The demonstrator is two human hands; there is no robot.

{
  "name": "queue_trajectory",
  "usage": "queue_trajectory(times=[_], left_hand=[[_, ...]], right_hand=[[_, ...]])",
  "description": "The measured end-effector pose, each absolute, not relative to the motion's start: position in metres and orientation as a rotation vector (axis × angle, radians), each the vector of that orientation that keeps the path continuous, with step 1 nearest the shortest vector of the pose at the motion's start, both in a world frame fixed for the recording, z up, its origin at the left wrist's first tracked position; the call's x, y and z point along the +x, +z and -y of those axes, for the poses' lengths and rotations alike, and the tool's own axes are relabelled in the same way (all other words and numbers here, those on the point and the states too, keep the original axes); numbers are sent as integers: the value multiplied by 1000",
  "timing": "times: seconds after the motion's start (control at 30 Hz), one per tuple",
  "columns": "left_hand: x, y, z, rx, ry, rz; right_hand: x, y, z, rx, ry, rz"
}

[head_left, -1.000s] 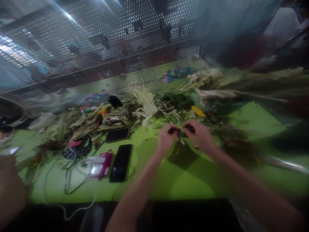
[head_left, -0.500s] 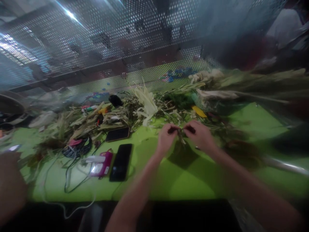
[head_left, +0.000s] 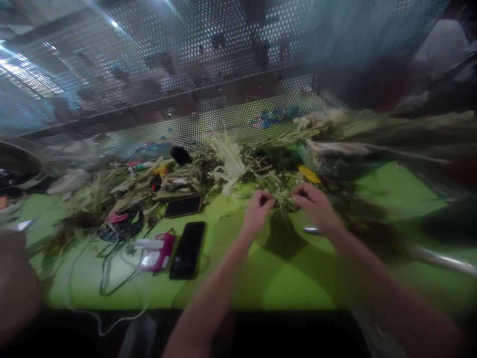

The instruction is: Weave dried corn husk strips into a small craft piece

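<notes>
My left hand [head_left: 258, 211] is above the green table, thumb and forefinger pinched together at the edge of a small pale-green bundle of dried plant strips [head_left: 283, 201]. From the other side my right hand [head_left: 313, 201] also pinches at it, its fingertips closed near the bundle. The bundle's fine ends are blurred. Just behind stand pale corn husks [head_left: 229, 161], fanned upright in a heap of dried plant stuff. A small shiny metal thing [head_left: 311, 230] lies below my right hand, partly hidden by my wrist.
Two phones [head_left: 187, 250], a pink device [head_left: 159, 253] and loose cables lie left on the green table [head_left: 283, 293]. A yellow object [head_left: 309, 174] rests behind my right hand. A perforated metal screen [head_left: 179, 44] rises behind. Another person's arm [head_left: 17, 283] shows at far left.
My hands have moved slightly apart, the right one to the right. More of the pale-green strips shows between them, and more of the shiny metal thing is uncovered.
</notes>
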State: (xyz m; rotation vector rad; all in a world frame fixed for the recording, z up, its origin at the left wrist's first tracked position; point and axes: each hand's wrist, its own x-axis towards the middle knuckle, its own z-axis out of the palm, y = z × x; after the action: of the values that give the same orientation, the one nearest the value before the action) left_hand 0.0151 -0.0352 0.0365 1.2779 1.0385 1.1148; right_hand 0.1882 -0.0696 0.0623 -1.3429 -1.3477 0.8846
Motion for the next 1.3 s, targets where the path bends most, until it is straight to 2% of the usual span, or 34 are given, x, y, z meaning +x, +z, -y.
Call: queue_trajectory(times=[0.3,0.8,1.0,1.3], left_hand=[[19,37,37,1301,1070,-992],[21,27,36,1347,1096,-1102],[22,45,43,1490,1156,-940],[18,45,45,1582,1103,-785]], right_hand=[[183,57,68,-1160,1022,1148],[179,49,64,-1209,1190,953],[183,36,55,-1217,1141,880],[182,29,53,-1247,1156,920]])
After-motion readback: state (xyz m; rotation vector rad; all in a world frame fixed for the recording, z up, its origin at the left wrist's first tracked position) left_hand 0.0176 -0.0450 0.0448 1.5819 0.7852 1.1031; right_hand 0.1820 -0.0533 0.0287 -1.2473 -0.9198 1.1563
